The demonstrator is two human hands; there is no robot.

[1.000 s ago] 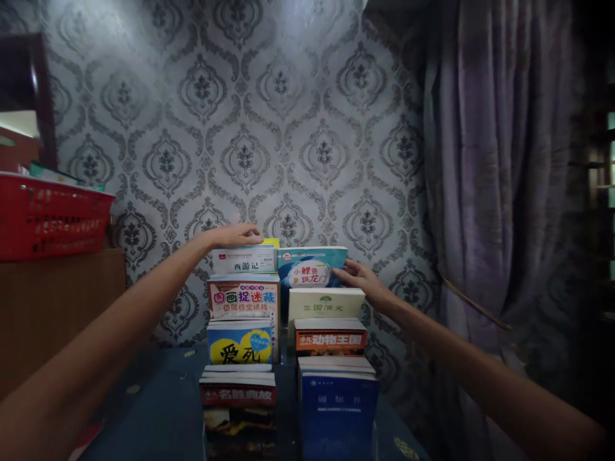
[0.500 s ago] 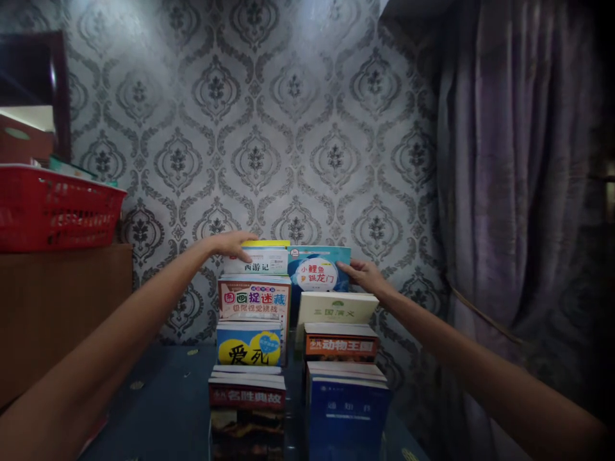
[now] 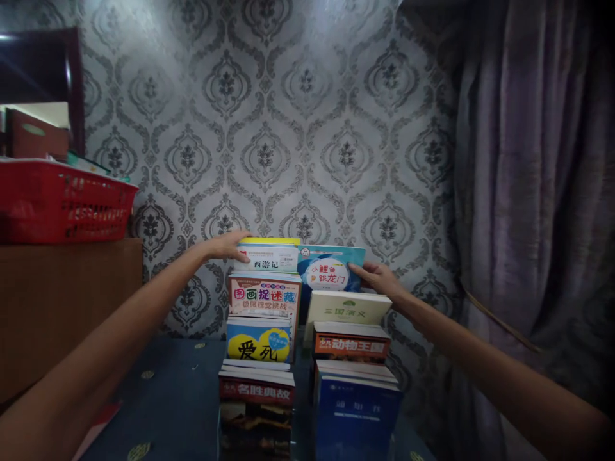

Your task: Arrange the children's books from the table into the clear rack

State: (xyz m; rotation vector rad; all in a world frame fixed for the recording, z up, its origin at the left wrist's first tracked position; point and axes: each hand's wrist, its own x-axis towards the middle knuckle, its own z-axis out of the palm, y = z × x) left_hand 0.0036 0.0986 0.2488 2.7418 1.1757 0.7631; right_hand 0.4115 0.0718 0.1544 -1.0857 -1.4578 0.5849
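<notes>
Two rows of upright books stand one behind another. At the back of the left row, my left hand (image 3: 229, 246) grips the left edge of a white book (image 3: 273, 261), its thumb on the cover and its fingers over the top corner near a yellow book (image 3: 269, 241) behind. My right hand (image 3: 379, 279) is closed on the right edge of a light-blue book (image 3: 329, 272) at the back of the right row. Ahead of it stand a cream book (image 3: 348, 308) and a dark-blue book (image 3: 358, 419). A picture-puzzle book (image 3: 264, 298) and a blue-and-yellow book (image 3: 258, 339) stand in the left row.
The books stand on a dark blue tabletop (image 3: 177, 397) against a patterned wall (image 3: 307, 128). At left a red basket (image 3: 67, 202) sits on a brown box (image 3: 67, 307). A grey-purple curtain (image 3: 528, 192) hangs at right.
My view has turned slightly left, so everything sits a little further right in the picture. Both hands keep their hold on the back books, which look unmoved.
</notes>
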